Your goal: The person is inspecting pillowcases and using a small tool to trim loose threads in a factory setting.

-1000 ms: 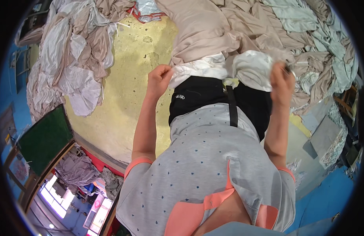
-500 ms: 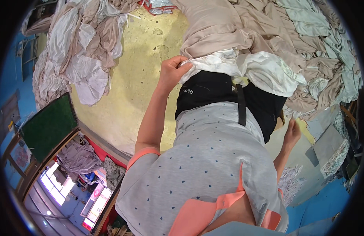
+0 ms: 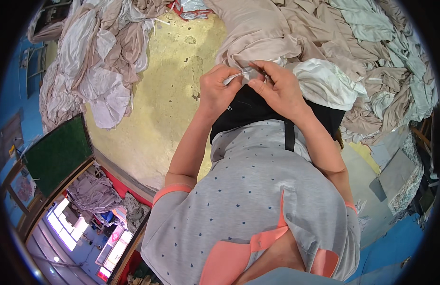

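My left hand (image 3: 216, 88) pinches the edge of a white cloth (image 3: 233, 77) between thumb and fingers, above my lap. Close beside it, my right hand (image 3: 279, 88) is curled at the same edge, its thumb and forefinger toward the left hand. A small dark thing shows between the right fingers, too small to name. The white cloth joins a large beige cloth (image 3: 258, 35) that spreads away from me. A bunched white part (image 3: 327, 85) of cloth lies to the right of my right hand, over my black trousers (image 3: 239, 111).
Heaped beige and white cloth (image 3: 99, 61) hangs at the far left. More beige and pale green cloth (image 3: 372, 23) piles up at the right. Between the heaps is a worn yellow surface (image 3: 177, 71). A dark green panel (image 3: 58, 154) stands left, above a mirror (image 3: 82, 232).
My right hand has come up from the right side to the cloth edge beside my left hand. The left hand stays pinched on the white cloth, shifted slightly.
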`<action>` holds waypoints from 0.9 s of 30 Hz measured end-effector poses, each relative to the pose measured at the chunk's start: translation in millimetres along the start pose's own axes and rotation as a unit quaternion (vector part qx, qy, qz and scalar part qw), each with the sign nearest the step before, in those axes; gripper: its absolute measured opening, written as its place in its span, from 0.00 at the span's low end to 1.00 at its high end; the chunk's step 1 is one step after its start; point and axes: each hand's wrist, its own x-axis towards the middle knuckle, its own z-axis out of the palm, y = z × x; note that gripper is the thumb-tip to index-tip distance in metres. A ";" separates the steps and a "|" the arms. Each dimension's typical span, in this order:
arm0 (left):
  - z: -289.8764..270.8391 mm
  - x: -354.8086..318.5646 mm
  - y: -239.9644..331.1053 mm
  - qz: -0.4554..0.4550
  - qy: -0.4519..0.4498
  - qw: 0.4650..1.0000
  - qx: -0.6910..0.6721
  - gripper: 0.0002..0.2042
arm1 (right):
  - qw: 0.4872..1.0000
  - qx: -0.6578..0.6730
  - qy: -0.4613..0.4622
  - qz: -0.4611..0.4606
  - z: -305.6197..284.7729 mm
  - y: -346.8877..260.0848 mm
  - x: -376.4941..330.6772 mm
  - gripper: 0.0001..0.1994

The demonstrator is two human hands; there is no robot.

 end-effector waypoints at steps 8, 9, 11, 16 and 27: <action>7.9 -6.8 -7.7 0.131 0.066 0.984 0.099 0.07 | 0.983 -0.163 0.034 -0.072 3.1 2.4 -13.5 0.15; 8.0 -8.0 -8.0 0.130 0.061 0.983 0.110 0.07 | 0.982 -0.174 0.033 -0.072 2.3 1.8 -15.1 0.15; 9.0 -9.8 -8.1 0.147 0.066 0.980 0.120 0.07 | 0.980 -0.185 0.032 -0.071 1.2 0.9 -16.0 0.15; 9.9 -10.4 -7.6 0.177 0.072 0.972 0.137 0.07 | 0.969 -0.231 0.042 -0.072 2.5 -0.1 -14.1 0.15; 9.2 -10.2 -8.0 0.202 0.048 0.965 0.160 0.08 | 0.967 -0.224 0.063 -0.104 2.7 2.3 -12.3 0.12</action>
